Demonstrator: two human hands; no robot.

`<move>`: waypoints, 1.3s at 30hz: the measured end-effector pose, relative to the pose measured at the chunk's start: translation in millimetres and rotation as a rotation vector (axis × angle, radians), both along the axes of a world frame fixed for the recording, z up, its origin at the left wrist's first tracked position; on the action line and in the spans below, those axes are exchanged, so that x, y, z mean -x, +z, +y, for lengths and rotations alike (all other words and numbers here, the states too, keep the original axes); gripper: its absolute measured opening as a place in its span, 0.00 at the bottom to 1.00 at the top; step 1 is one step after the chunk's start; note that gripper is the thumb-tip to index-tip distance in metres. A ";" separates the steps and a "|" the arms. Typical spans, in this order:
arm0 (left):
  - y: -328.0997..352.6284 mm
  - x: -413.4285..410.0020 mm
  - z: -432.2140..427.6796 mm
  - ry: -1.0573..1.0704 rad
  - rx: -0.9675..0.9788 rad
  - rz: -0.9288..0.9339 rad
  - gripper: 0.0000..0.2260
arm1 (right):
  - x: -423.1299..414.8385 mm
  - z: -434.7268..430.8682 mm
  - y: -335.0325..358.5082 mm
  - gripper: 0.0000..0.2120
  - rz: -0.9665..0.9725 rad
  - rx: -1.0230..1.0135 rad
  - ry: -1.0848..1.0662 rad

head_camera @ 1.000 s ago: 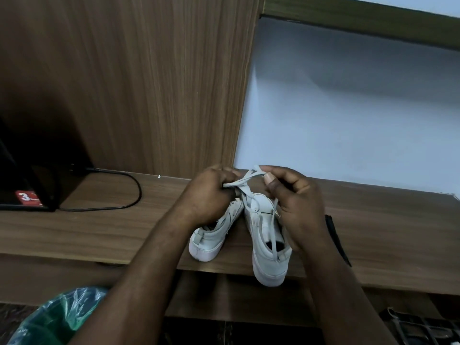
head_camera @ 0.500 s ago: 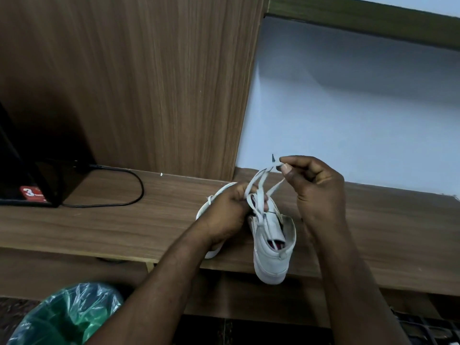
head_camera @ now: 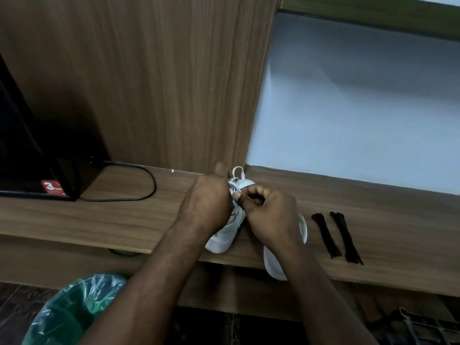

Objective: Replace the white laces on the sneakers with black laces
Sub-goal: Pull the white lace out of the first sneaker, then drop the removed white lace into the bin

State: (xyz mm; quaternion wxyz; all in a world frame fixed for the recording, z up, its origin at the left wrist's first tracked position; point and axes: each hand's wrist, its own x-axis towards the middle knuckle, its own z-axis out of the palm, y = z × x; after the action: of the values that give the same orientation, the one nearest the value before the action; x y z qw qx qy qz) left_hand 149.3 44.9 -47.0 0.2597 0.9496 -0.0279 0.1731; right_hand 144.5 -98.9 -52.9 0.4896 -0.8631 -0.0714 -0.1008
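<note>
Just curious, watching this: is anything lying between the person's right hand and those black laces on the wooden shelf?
Nothing visible does. The two bundled black laces lie on bare wooden shelf just right of the right hand, which is busy at the white lace of the left white sneaker. The right white sneaker sits under that hand.

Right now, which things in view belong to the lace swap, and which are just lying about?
Job:
left sneaker
right sneaker
white lace
two black lace bundles
left hand
right hand

Lying about:
black appliance
black cable
green-lined bin
</note>
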 end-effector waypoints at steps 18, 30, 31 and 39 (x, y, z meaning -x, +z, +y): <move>-15.0 135.7 226.6 0.306 0.679 0.353 0.10 | 66.8 229.7 -23.4 0.07 0.331 0.213 0.298; -140.3 203.2 299.9 0.668 0.511 0.456 0.02 | 135.6 336.0 -139.5 0.05 0.304 0.523 0.471; -149.9 204.7 301.3 0.668 0.497 0.469 0.02 | 136.5 338.2 -150.1 0.05 0.354 0.505 0.460; -205.1 202.2 304.9 0.626 0.407 0.597 0.07 | 121.3 352.2 -208.7 0.08 0.564 0.477 0.523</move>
State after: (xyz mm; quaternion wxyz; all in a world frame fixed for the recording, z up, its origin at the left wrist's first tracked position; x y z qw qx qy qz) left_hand -52.9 349.8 -252.1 0.3722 0.8505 0.3699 -0.0355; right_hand 23.2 253.3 -261.6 0.2864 -0.8985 -0.1719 0.2847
